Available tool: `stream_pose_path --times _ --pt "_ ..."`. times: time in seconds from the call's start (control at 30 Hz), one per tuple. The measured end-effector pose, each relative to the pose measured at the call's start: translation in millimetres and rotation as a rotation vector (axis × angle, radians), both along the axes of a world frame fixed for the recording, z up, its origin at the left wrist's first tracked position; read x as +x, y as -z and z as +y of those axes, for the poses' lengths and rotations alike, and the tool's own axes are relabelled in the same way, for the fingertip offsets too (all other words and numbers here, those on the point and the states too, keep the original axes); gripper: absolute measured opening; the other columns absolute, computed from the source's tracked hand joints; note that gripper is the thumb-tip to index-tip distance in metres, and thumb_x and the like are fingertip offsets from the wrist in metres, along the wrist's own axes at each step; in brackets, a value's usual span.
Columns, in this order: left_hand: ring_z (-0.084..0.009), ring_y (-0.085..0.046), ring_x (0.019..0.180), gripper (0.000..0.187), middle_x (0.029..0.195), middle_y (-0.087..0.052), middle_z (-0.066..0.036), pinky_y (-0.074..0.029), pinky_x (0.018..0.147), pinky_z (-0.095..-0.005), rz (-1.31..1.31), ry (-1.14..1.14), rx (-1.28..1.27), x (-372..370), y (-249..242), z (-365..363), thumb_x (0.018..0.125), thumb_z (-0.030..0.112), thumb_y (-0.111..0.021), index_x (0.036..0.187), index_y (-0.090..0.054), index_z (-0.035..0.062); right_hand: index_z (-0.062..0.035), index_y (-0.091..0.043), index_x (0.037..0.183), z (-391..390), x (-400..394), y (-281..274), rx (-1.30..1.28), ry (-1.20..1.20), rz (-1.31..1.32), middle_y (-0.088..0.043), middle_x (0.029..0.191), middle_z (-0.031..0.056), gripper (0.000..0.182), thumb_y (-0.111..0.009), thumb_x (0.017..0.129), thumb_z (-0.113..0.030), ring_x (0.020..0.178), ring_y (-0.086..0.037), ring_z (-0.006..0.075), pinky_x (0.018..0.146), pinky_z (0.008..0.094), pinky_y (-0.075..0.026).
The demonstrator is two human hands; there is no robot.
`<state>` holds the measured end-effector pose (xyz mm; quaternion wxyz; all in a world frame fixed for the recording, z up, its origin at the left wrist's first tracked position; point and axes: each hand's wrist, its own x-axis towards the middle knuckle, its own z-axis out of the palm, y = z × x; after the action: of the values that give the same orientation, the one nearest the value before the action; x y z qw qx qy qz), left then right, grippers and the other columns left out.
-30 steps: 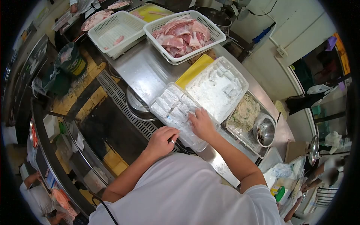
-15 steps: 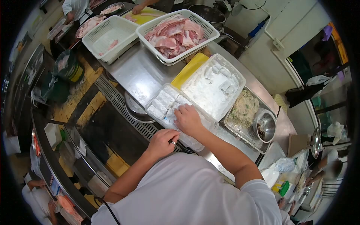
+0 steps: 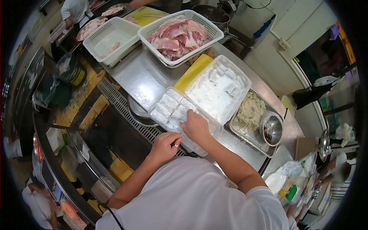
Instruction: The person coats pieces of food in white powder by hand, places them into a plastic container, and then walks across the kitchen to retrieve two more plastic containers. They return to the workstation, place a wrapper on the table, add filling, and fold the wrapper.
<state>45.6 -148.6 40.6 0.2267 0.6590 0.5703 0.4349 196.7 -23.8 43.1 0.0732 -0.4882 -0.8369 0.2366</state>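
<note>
A clear plastic container on the steel counter holds several white, flour-coated blocks in rows. My right hand is over its near part, thumb and forefinger apart, touching or just above the blocks; its other fingers are partly hidden. By the container's near left edge is my left hand, a ring on one finger. Its fingers are curled closed, and I cannot see what is inside them, if anything. Beyond my right hand stands a larger clear tub of white powder, with coated pieces at its far side.
A white basket of raw meat and a second white basket stand farther back. A yellow board lies beside the tub. To the right, a tray holds a pale chopped mixture and a metal bowl. Other people work around the edges.
My right hand has shifted slightly right and toward me, uncovering more of the white blocks. My left hand stays almost where it was.
</note>
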Motion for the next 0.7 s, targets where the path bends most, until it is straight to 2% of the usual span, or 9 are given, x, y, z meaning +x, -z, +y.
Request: stream_pose_path --times 0.1,0.2,0.3,0.5,0.6,0.67,0.7 --pt "-0.0359 -0.074 0.092 0.015 0.102 -0.078 -0.016 -0.059 0.083 -0.0420 -0.001 0.015 -0.023 0.2 -2.5 1.5 0.089 0.001 -0.074 0.104 -0.076 0.0002 0.0017 -0.055 0.111 1.2 -7.9 -3.6 -0.008 0.024 0.028 -0.070 0.099 0.0236 0.049 -0.081 0.087 -0.032 0.090 -0.071 0.0429 0.076 0.0519 -0.057" --pt "-0.0359 -0.074 0.092 0.014 0.101 -0.077 -0.016 -0.059 0.082 -0.0417 0.015 0.019 -0.027 -0.7 -3.9 2.8 0.089 0.000 -0.073 0.103 -0.076 0.0005 0.0011 -0.055 0.111 -3.4 -3.5 -15.3 0.045 0.059 -0.005 -0.069 0.102 0.0228 0.048 -0.082 0.086 -0.030 0.095 -0.070 0.0422 0.079 0.0505 -0.057" --pt "-0.0355 -0.074 0.092 0.015 0.101 -0.077 -0.016 -0.059 0.082 -0.0415 -0.005 0.008 -0.021 -1.4 0.7 1.3 0.089 0.000 -0.073 0.104 -0.076 0.0012 0.0002 -0.056 0.111 5.3 1.5 -7.0 0.169 0.035 0.101 -0.066 0.102 0.0200 0.049 -0.084 0.085 -0.029 0.095 -0.069 0.0402 0.079 0.0486 -0.057" --pt "-0.0343 -0.074 0.091 0.019 0.101 -0.077 -0.015 -0.059 0.081 -0.0409 -0.007 0.000 -0.046 -1.9 0.7 5.6 0.088 -0.001 -0.073 0.106 -0.076 0.0015 -0.0017 -0.058 0.110 12.7 5.8 -9.6 0.167 0.051 0.115 -0.065 0.103 0.0192 0.048 -0.087 0.081 -0.026 0.099 -0.067 0.0388 0.083 0.0483 -0.056" --pt "-0.0353 -0.074 0.090 0.014 0.098 -0.077 -0.015 -0.059 0.081 -0.0421 -0.012 -0.008 -0.048 -0.7 -2.0 7.5 0.090 0.002 -0.073 0.104 -0.076 0.0017 -0.0009 -0.059 0.113 24.0 17.6 -12.9 0.153 0.071 0.135 -0.065 0.108 0.0209 0.047 -0.085 0.084 -0.027 0.103 -0.067 0.0396 0.086 0.0477 -0.056" --pt "-0.0355 -0.074 0.092 0.014 0.100 -0.077 -0.015 -0.059 0.082 -0.0426 -0.016 -0.014 -0.067 0.3 -1.4 6.3 0.090 0.002 -0.073 0.104 -0.076 0.0016 0.0014 -0.060 0.117 58.2 35.1 -11.7 0.156 0.189 0.264 -0.066 0.114 0.0226 0.043 -0.079 0.089 -0.026 0.108 -0.066 0.0422 0.089 0.0477 -0.055" --pt "-0.0356 -0.074 0.093 0.014 0.100 -0.077 -0.015 -0.059 0.082 -0.0427 -0.016 -0.020 -0.074 0.8 -2.3 5.3 0.090 0.003 -0.073 0.104 -0.076 0.0017 0.0032 -0.061 0.118 83.6 49.2 -5.9 0.263 0.234 0.253 -0.066 0.114 0.0249 0.042 -0.076 0.090 -0.024 0.107 -0.066 0.0438 0.089 0.0493 -0.055"
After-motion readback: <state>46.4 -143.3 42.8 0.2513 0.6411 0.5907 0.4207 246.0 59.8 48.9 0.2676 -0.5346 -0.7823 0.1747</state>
